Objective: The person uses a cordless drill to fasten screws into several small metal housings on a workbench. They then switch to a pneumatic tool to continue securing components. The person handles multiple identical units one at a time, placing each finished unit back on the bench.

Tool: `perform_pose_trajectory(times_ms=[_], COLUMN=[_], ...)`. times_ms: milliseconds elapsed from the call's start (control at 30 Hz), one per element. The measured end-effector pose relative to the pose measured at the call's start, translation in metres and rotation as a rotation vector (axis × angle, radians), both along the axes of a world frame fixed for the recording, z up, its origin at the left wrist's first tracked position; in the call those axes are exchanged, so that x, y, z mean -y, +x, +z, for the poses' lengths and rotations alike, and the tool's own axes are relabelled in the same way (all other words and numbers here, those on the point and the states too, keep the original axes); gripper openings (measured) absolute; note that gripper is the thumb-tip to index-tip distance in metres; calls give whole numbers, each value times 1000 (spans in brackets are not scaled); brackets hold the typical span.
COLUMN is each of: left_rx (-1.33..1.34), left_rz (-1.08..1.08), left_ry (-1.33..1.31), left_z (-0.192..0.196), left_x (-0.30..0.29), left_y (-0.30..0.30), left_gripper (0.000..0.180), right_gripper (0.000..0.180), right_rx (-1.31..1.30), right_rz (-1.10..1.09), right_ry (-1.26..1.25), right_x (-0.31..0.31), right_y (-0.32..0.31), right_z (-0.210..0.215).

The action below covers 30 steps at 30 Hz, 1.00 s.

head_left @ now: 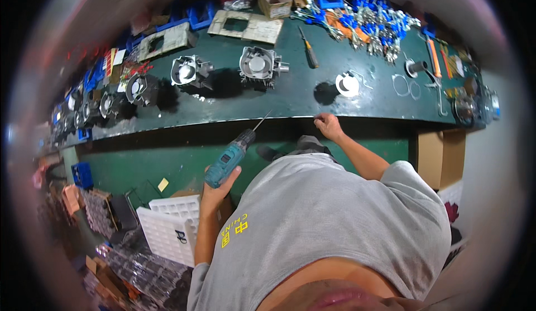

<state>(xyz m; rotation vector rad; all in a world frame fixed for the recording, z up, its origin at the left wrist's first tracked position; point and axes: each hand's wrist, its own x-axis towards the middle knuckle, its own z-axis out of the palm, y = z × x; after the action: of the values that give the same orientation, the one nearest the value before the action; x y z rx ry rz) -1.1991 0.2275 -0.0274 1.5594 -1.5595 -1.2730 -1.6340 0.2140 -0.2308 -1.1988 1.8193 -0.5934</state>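
Observation:
My left hand (219, 192) is wrapped round a teal cordless drill (226, 163), its long thin bit pointing up toward the front edge of the green workbench (301, 101). At that edge, my right hand (328, 126) has its fingers pinched together; something small and dark may be between them, too small to name. Beyond the drill, a cast-metal housing (258, 65) sits on the bench, and a second metal housing (188, 72) stands to its left. A round white part (348, 85) lies beyond my right hand.
More housings (139, 89) line the bench's left side. A screwdriver (309, 48) lies behind, near a heap of blue-and-metal parts (374, 23). Wire rings (406, 86) and an orange-handled tool (434, 58) are at right. White foam trays (167, 233) stand low left; a cardboard box (441, 157) stands under the right end.

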Motion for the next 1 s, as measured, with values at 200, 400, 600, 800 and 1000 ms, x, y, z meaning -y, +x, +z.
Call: perform_pose_trajectory(times_ms=[200,400,600,800,1000], left_rx=[134,0,73,-35,-111], left_rz=[-128,40,59,-47,-49], left_ry=[-182,6,122,-182,147], left_z=[58,76,87,73,22], left_x=[55,98,116,127,132], left_y=[-57,-96,-112,-159,-212], left_gripper=[29,34,34,37,30], right_gripper=[31,58,69,54,47], right_rx=[346,187,107,136,-129], right_rz=[-147,-30,44,-159,152], right_ry=[-400,-601,-721,-572,-360], right_x=[91,169,201,186,239], right_y=[27,42,53,29,-59], right_z=[60,100,92,81,33])
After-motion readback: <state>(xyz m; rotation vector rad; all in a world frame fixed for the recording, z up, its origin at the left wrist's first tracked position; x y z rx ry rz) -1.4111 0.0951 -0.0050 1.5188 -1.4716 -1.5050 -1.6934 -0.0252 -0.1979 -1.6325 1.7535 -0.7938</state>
